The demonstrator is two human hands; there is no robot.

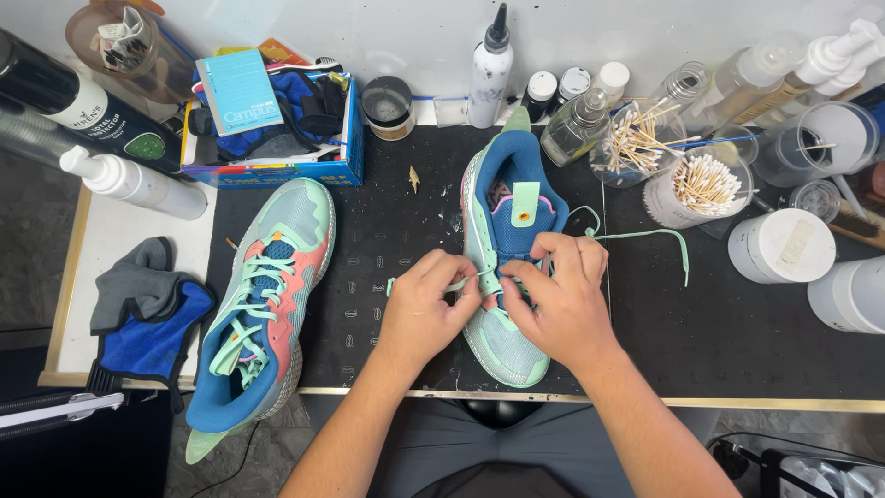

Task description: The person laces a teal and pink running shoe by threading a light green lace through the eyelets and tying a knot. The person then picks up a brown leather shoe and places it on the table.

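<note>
Pinching a mint-green lace (645, 234) with both hands, we work over the near sneaker (505, 267), which lies toe toward us on the black mat (387, 267) of the counter (129, 231). Our left hand (429, 300) has its grip narrow, thumb and forefinger closed on the lace end at the shoe's left eyelets. Our right hand (558, 295) grips the lace too, fingers curled over the middle of the eyelet row, touching the left fingertips. The loose lace runs out to the right across the mat. A second sneaker (263, 304), already laced, lies well apart on the left, its heel overhanging the counter's near edge. Beside it sits a grey and blue cloth (147, 314). Jars of cotton swabs (701, 184) stand near the shoe's heel, and a white squeeze bottle (490, 69) stands behind it.
</note>
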